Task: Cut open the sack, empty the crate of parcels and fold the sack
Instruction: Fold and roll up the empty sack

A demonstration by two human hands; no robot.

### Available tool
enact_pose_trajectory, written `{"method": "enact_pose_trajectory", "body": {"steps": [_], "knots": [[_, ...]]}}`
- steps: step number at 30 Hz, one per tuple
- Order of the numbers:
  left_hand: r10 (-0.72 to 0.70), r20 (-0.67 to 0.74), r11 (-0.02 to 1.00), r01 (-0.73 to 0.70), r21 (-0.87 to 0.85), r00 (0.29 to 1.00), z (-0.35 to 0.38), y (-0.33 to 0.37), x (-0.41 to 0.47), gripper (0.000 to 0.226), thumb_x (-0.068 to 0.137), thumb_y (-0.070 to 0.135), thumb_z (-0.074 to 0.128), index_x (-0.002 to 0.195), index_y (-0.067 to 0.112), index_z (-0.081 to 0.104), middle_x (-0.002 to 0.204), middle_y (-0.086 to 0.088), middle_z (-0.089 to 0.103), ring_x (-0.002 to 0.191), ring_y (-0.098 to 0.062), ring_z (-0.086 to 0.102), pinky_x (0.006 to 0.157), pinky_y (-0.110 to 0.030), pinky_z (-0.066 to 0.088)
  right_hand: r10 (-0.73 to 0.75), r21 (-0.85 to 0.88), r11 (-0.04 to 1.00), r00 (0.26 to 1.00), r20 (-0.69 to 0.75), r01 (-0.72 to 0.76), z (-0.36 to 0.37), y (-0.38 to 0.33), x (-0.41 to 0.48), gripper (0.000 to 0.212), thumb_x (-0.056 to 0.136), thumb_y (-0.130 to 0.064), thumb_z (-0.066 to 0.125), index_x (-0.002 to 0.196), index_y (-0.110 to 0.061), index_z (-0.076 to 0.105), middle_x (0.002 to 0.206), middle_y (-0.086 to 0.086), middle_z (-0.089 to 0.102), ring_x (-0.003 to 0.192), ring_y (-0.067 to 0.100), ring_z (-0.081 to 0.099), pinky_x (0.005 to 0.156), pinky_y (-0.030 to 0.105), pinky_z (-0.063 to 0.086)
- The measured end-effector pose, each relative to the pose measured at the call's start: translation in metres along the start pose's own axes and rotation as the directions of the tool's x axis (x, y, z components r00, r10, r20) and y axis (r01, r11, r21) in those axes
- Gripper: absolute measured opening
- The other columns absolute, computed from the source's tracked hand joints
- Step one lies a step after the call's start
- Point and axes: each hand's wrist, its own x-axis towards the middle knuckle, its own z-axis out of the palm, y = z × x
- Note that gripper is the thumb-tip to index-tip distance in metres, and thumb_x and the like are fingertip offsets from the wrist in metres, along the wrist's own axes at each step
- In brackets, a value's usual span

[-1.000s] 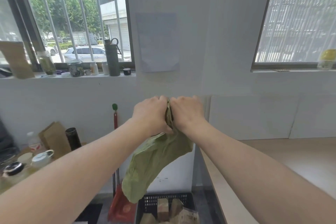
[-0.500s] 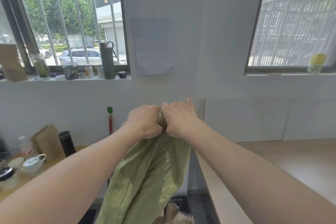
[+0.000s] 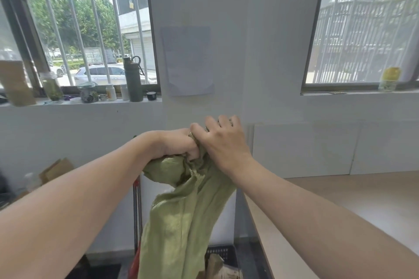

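- As both bare arms stretch out toward the white wall, the two hands meet at the gathered top of the sack.
- Knuckles up, the left hand is a fist clamped round the bunched green cloth, and a fold bulges out just beneath it.
- Pressed against it, the right hand pinches the same bunch with its thumb. Its fingers curl over the far side, their tips hidden.
- Held up in the air, the sack hangs limp and creased from the hands down past the lower edge of the view.
- Low down on the floor stands the black slotted crate, partly hidden by the sack's lower end. Whether the two touch cannot be told.
- Brown parcels show inside the crate, just right of the sack.
- At the right, a pale wooden counter runs along under the right forearm.
- Left of the sack, a red handle stands upright against the wall.
- On the left sill stand a dark green bottle, a few jars and some small white bottles.
- Between the two barred windows a sheet of paper hangs on the wall.
- On the right sill sits a yellow jar.
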Motion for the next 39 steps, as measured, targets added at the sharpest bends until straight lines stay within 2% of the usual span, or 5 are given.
{"method": "enact_pose_trajectory", "body": {"steps": [9, 19, 29, 35, 39], "knots": [[0.248, -0.283, 0.731, 0.013, 0.682, 0.927, 0.02, -0.009, -0.009, 0.087, 0.049, 0.074, 0.084, 0.109, 0.026, 0.045, 0.1, 0.008, 0.065, 0.093, -0.021, 0.063, 0.077, -0.039, 0.054, 0.139, 0.125, 0.954, 0.769, 0.624, -0.274, -0.017, -0.001, 0.02, 0.015, 0.09, -0.013, 0.056, 0.09, -0.028, 0.059, 0.098, 0.002, 0.071, 0.097, 0.032, 0.069, 0.075, 0.038, 0.045], [0.358, -0.458, 0.708, 0.083, 0.702, 0.814, 0.034, -0.03, -0.003, 0.029, 0.078, 0.033, 0.068, 0.097, 0.028, 0.046, 0.09, 0.003, 0.064, 0.091, -0.028, 0.067, 0.063, -0.035, 0.039, 0.018, 0.196, 0.871, 0.429, 0.903, -0.451, -0.029, 0.007, 0.034, 0.028, 0.069, -0.015, 0.075, 0.092, -0.023, 0.061, 0.084, 0.001, 0.067, 0.079, 0.028, 0.066, 0.065, 0.031, 0.049], [0.046, -0.344, 0.958, 0.056, 0.282, 0.938, -0.003, -0.014, 0.01, 0.007, 0.068, 0.013, 0.062, 0.068, 0.008, 0.057, 0.064, -0.006, 0.059, 0.062, -0.026, 0.059, 0.055, -0.032, 0.045, -0.013, -0.012, 1.0, 0.918, 0.397, 0.02, -0.013, -0.003, 0.0, 0.112, 0.054, -0.018, 0.089, 0.152, -0.015, 0.034, 0.14, 0.015, 0.047, 0.132, 0.036, 0.044, 0.107, 0.052, 0.022], [-0.027, 0.009, 0.998, 0.027, 0.053, 1.0, -0.017, 0.0, -0.001, 0.016, 0.063, 0.012, 0.068, 0.077, 0.004, 0.067, 0.07, -0.01, 0.064, 0.065, -0.029, 0.064, 0.062, -0.038, 0.055, -0.011, -0.08, 0.997, 1.0, -0.003, 0.011, -0.003, 0.007, -0.002, 0.028, 0.079, 0.001, 0.062, 0.103, -0.013, 0.062, 0.08, 0.008, 0.059, 0.074, 0.032, 0.057, 0.074, 0.043, 0.046], [0.03, -0.017, 0.971, -0.025, 0.237, 0.999, -0.006, -0.001, -0.001, 0.036, 0.072, 0.024, 0.077, 0.103, 0.007, 0.07, 0.089, -0.005, 0.074, 0.082, -0.025, 0.072, 0.082, -0.044, 0.062, 0.002, 0.01, 1.0, 0.995, 0.099, -0.003, 0.0, 0.008, 0.001, 0.021, 0.064, 0.002, 0.063, 0.069, -0.017, 0.056, 0.059, 0.004, 0.052, 0.055, 0.028, 0.051, 0.06, 0.035, 0.029]]}}
